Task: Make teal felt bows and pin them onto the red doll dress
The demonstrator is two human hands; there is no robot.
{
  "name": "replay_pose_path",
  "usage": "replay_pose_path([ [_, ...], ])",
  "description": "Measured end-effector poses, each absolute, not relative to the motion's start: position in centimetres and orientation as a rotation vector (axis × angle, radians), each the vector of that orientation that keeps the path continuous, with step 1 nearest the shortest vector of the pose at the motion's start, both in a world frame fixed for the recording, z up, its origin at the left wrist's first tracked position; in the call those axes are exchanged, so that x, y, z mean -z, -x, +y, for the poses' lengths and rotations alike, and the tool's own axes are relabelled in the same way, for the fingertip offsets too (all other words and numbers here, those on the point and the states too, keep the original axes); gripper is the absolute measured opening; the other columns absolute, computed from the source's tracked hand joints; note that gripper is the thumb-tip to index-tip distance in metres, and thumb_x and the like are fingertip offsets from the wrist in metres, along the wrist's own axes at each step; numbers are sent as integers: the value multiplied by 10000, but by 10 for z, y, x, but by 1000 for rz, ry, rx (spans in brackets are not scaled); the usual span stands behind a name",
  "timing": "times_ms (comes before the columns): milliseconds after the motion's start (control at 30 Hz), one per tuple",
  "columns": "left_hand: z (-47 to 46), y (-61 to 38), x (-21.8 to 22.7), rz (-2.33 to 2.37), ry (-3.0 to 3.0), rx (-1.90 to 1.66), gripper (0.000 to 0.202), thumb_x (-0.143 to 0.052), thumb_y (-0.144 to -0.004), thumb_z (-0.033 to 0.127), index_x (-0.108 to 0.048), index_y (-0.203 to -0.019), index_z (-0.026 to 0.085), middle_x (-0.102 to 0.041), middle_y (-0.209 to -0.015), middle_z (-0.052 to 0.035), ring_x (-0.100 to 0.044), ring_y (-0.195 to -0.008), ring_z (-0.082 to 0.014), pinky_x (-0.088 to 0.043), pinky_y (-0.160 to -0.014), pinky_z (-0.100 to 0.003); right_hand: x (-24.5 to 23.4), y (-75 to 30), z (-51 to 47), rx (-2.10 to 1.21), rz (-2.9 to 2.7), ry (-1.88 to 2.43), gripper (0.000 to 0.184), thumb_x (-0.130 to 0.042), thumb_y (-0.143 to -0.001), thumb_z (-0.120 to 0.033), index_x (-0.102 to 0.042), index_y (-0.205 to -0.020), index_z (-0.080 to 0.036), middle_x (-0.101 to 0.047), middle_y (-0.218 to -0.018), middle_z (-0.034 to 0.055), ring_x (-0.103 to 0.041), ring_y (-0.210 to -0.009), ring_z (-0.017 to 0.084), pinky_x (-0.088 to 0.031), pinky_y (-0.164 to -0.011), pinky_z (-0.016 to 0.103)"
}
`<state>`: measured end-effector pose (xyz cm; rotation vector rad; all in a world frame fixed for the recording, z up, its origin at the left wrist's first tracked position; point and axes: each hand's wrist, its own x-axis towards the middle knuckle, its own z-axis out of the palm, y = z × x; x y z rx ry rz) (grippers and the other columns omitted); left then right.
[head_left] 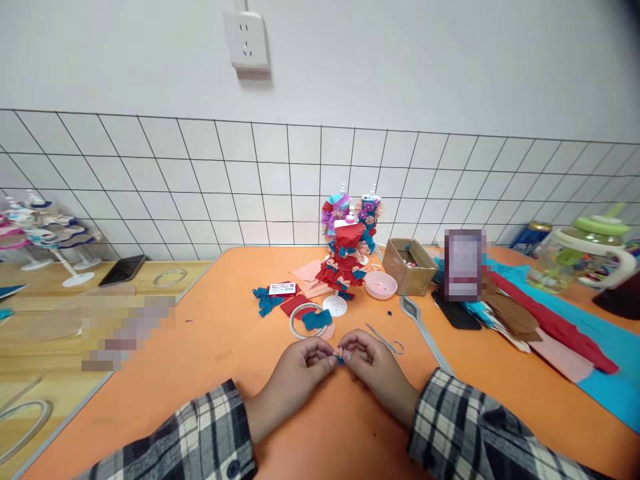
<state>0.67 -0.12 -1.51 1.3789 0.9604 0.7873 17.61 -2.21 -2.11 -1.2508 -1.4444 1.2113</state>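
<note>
My left hand (305,367) and my right hand (373,363) meet low over the orange table, both closed in a pinch. Between their fingertips is a small piece of blue and pink fabric (341,359), mostly covered by the fingers. Just beyond the hands lies a tape roll (296,323) with a blue fabric piece (317,320) across it. Scissors (384,341) rest right behind my right hand. Farther back, a red doll-sized dress (340,267) with blue and pink bows stands on a white-based stand (335,306).
A pink bowl (381,285) and a cardboard box (409,267) stand right of the dress. Blue fabric strips (267,302) and a small white-and-red box (283,289) lie left. Fabric lengths (555,320), a propped phone (463,265) and a jug (575,257) occupy the right side.
</note>
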Motion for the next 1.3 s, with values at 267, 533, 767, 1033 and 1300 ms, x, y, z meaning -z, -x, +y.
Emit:
replay_pose_path([
  [267,0,-3,15,998,-1335,-824,301,-695,-696,401,-588,-808,143,-571,-648,1,-527,-592,-130,-453,-511,-229,28,-175,-18,-1168,-1422,1200,181,-650,-736,-337,-593,-742,-165,-591,-688,10,-511,-595,106,-396,-540,230],
  [533,-2,-6,14,1015,-1385,-919,228,-661,-742,363,-606,-827,159,-574,-659,5,-542,-619,-133,-455,-512,-212,21,-176,-21,-1354,-1232,1089,343,-636,-737,-449,-592,-947,-181,-611,-784,13,-556,-597,117,-352,-386,175],
  [767,-8,-12,13,1040,-1448,-941,245,-666,-737,354,-622,-875,156,-594,-699,-12,-556,-638,-144,-438,-517,-215,21,-174,-23,-1283,-1151,1086,307,-691,-701,-439,-604,-806,-165,-555,-649,-12,-500,-578,107,-366,-376,165],
  [1033,47,6,4,1347,-1884,-1191,324,-565,-822,387,-631,-1066,183,-655,-1032,-89,-596,-958,-238,-457,-829,-348,18,-195,-12,-1221,-1053,1037,335,-684,-744,-423,-556,-949,-191,-621,-749,9,-525,-616,110,-391,-388,156],
  [1300,108,-24,11,1225,-1992,-964,322,-607,-779,372,-689,-998,151,-705,-1057,-105,-634,-989,-262,-482,-828,-331,15,-201,-9,-1193,-1122,1021,343,-693,-723,-429,-551,-910,-178,-623,-720,4,-489,-504,83,-375,-341,155],
])
